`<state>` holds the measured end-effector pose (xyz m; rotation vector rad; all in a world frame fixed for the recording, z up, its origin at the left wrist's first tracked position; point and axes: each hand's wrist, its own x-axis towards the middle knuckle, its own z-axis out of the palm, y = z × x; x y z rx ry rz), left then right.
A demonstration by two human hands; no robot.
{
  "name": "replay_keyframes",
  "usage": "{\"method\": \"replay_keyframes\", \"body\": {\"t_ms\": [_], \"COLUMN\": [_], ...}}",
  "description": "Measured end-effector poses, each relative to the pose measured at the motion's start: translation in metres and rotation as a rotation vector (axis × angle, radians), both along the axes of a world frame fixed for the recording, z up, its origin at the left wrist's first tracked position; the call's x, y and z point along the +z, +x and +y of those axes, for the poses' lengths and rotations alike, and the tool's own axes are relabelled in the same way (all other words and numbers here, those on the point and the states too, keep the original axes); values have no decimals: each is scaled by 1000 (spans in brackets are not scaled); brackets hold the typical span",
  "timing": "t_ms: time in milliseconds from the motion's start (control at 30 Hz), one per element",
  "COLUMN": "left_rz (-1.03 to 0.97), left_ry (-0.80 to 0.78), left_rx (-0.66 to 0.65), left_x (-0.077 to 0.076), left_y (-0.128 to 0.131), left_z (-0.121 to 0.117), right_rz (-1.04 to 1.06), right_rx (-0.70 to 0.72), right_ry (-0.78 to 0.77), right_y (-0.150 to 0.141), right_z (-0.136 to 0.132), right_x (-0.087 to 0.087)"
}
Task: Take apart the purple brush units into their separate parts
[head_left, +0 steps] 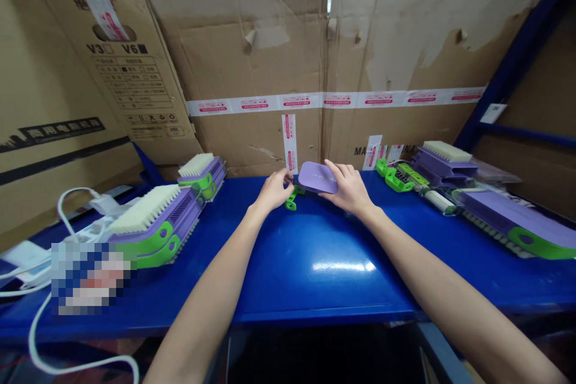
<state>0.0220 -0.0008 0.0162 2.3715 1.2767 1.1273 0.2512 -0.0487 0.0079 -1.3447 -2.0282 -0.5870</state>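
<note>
My left hand (273,189) and my right hand (348,187) are stretched out to the far middle of the blue table (288,264). Between them they hold a purple plastic cover (317,177), tilted just above the table. My right hand's fingers curl round the cover's right end. My left hand pinches its left end, where a small green plastic piece (292,200) sticks out below the fingers and touches the table.
Purple-and-green brushes with white bristles lie stacked at the left (155,222) and the right (443,159). More purple and green parts (508,216) sit far right. A white power strip with cables (81,216) lies at the left edge. Cardboard boxes (270,54) wall the back.
</note>
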Motion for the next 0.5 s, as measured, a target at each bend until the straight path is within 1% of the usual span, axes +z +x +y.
{"method": "replay_keyframes", "body": {"t_ms": [67, 133, 233, 300, 367, 400, 433, 500], "left_rz": [-19, -84, -245, -386, -524, -586, -642, -739], "left_ry": [25, 44, 38, -21, -97, -129, -153, -175], "left_rx": [124, 280, 528, 635, 677, 675, 659, 584], "left_x": [1, 4, 9, 9, 8, 7, 6, 5], "left_y": [-3, -8, -20, -28, -34, -35, -36, -33], "left_z": [1, 3, 7, 12, 17, 20, 21, 23], "right_rz": [2, 5, 15, 28, 41, 47, 53, 70], "right_rx": [-18, -42, -87, -120, -145, -152, -158, -166], "right_ry": [-8, -18, -36, -52, -77, -91, -105, -129], "right_y": [0, 0, -1, -1, -2, -3, -5, -7], "right_z": [0, 0, -1, -1, -1, -1, 0, 0], "right_x": [0, 1, 1, 0, -1, -2, -3, -5]}}
